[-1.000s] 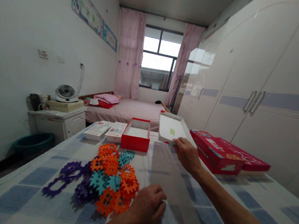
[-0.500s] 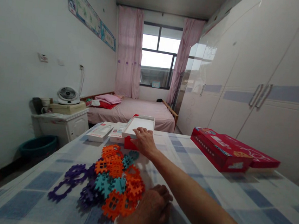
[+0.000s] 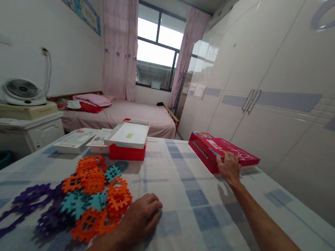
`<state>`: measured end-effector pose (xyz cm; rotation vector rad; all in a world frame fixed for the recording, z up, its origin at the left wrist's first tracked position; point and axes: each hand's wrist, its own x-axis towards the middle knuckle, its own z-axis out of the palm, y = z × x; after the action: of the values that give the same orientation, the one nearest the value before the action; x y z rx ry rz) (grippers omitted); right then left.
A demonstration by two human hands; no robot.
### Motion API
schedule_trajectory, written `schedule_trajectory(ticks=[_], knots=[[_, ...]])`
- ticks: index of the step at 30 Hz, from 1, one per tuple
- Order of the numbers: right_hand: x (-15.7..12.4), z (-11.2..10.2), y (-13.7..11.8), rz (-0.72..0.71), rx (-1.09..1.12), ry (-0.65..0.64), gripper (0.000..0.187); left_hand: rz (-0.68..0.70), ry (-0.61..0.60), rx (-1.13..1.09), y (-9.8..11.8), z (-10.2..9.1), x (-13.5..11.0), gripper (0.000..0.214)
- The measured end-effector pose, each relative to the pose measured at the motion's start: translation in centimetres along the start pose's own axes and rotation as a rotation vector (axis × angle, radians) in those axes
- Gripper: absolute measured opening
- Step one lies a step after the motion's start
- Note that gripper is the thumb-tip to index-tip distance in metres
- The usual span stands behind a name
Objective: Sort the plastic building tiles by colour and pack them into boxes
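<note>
My right hand (image 3: 229, 165) is stretched out over the near end of a dark red box (image 3: 204, 154), its fingers apart and its fingertips at the box top. My left hand (image 3: 142, 214) rests on the table with curled fingers, and I see nothing in it. Just left of it lies a pile of toothed plastic building pieces: orange pieces (image 3: 93, 181), teal pieces (image 3: 73, 204) and purple pieces (image 3: 53, 219). Behind the pile, a white tray (image 3: 137, 128) with a small green patch inside sits tilted on a bright red box (image 3: 127, 153).
White flat boxes (image 3: 74, 142) stand left of the tray. A second red box part (image 3: 246, 153) lies beside the dark red box. The checked tablecloth (image 3: 179, 189) covers the table. Beyond are a bed (image 3: 139, 109), a fan (image 3: 24, 91) on a cabinet, and a wardrobe (image 3: 273, 131).
My right hand has left the white tray and moved right to the dark red box. A green patch now shows in the tray. The view has turned right; my left hand stays beside the pile.
</note>
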<state>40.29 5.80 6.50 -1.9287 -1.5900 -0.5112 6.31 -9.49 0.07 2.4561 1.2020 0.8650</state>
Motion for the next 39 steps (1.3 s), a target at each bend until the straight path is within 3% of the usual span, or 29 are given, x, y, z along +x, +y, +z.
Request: schedule_trajectory(ticks=[4,11,19,24,30,39], knots=[[0.0,-0.6,2.0,-0.159,-0.110,-0.086,0.032,-0.001,0.005,0.006,0.0,-0.1,0.2,0.021],[0.8,-0.1,0.0,-0.269,-0.314,-0.113,0.030,0.016,0.013,0.023,0.1,0.0,0.0,0.020],[2.4,0.6,-3.6,-0.094,-0.319,-0.213,0.036,0.008,0.014,0.031,-0.2,0.2,0.2,0.019],[2.1,0.4,-4.1,0.058,-0.288,-0.173,0.033,0.004,0.011,0.011,-0.5,0.4,0.1,0.020],[1.1,0.4,-3.0,-0.069,-0.350,-0.103,0.029,-0.008,-0.003,0.003,-0.3,0.2,0.0,0.020],[1.8,0.2,-2.8,-0.050,-0.347,-0.124,0.028,-0.019,-0.010,0.011,-0.1,0.1,0.1,0.020]])
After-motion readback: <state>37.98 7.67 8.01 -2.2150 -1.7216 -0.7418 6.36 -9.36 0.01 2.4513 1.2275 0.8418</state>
